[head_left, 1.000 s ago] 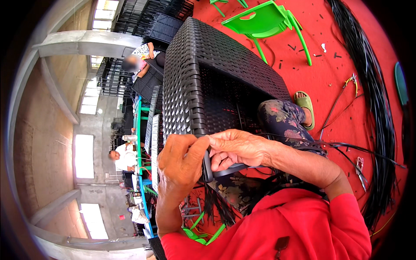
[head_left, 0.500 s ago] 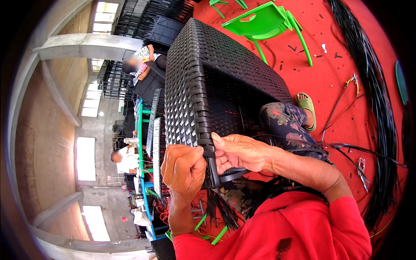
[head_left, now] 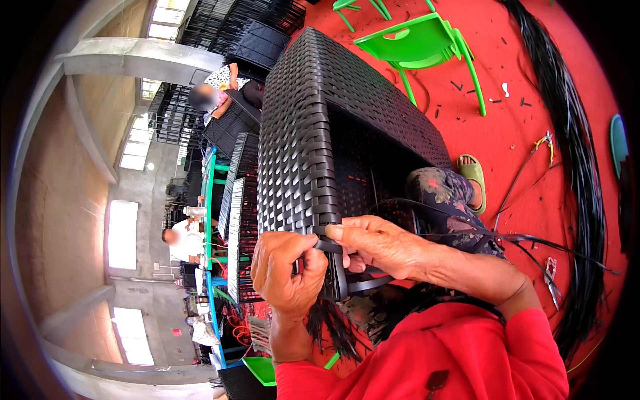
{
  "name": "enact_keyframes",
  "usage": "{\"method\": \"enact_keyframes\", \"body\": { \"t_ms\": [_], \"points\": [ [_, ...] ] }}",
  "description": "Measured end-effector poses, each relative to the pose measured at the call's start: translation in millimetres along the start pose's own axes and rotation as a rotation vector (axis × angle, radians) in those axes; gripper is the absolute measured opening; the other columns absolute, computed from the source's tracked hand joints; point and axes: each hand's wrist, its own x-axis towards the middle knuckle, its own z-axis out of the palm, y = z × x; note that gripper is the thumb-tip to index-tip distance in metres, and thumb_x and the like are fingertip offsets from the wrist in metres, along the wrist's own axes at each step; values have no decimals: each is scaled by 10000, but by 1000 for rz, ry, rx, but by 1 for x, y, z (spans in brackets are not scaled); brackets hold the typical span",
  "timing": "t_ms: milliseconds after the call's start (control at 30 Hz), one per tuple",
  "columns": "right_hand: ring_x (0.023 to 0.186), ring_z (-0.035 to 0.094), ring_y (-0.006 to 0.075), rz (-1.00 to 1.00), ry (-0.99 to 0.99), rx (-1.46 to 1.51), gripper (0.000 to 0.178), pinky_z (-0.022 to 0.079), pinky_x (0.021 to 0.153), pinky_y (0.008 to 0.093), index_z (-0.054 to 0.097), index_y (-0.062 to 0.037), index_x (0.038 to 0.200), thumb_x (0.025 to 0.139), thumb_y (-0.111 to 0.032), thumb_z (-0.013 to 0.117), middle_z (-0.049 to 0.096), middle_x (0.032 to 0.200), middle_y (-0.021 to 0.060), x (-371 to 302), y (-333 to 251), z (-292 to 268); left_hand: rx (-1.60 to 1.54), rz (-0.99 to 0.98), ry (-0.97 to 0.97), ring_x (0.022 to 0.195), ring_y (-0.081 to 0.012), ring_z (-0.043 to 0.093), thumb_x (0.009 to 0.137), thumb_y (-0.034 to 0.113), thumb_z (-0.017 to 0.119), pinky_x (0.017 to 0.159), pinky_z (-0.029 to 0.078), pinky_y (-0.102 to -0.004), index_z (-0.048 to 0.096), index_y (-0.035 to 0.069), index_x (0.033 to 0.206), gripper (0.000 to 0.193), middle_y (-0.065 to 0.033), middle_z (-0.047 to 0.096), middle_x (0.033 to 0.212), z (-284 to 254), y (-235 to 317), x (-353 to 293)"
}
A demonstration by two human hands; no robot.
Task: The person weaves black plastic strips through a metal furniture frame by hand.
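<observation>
Black woven box (head_left: 300, 133), edge (head_left: 325, 180) seemingly part-wrapped

From the head, one wide fisheye camera is looking down near the left hand (head_left: 287, 272) and right hand (head_left: 383, 245).

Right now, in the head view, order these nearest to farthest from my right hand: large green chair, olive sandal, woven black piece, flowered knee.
From the right hand:
1. Woven black piece: touching, at its near edge.
2. Flowered knee: up and right.
3. Olive sandal: farther right, on the red floor.
4. Large green chair: farthest, near the top.
</observation>
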Motion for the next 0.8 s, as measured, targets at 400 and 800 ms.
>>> {"method": "enact_keyframes", "body": {
  "t_ms": [400,800],
  "points": [
    [617,542,45,38,53,-19,320,489,580,191,562,-95,825,869,-412,541,537,684,-32,-10,-7,2,-30,-41,-37,629,-192,546,629,-113,592,539,424,-273,624,26,838,253,-80,581,743,-3,2,3],
    [594,512,49,-25,230,-237,338,441,551,199,560,-92,770,868,-415,548,540,690,-39,-11,-7,15,-328,-437,-48,676,-126,546,734,-22,648,579,433,-233,656,15,871,142,-73,585,820,-52,-44,-43]
  ]
}}
